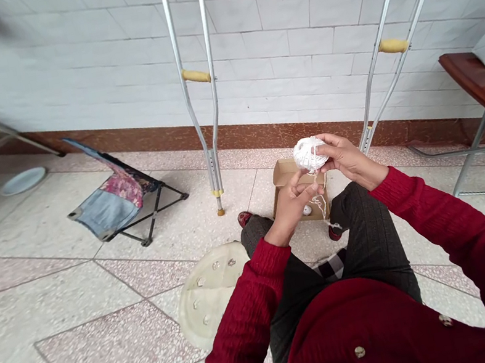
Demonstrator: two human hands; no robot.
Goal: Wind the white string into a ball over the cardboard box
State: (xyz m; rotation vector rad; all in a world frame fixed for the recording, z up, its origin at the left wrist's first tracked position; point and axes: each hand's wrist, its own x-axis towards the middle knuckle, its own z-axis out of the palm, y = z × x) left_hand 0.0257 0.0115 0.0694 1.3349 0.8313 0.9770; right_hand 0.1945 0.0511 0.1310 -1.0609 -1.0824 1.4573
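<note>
My right hand (347, 157) grips a white ball of string (309, 154) above my knees. A loose strand (320, 198) hangs down from the ball. My left hand (293, 200) pinches that strand just below the ball, fingers closed. Under both hands an open cardboard box (282, 176) sits on the floor between my feet, with something small and white inside. I am seated, in red sleeves and dark trousers.
Two metal crutches (199, 89) (392, 45) lean on the tiled wall. A folding stool (120, 193) stands to the left, a round pale cushion (208, 294) lies by my left leg, a brown table (484, 89) is at the right, a plate (23, 181) far left.
</note>
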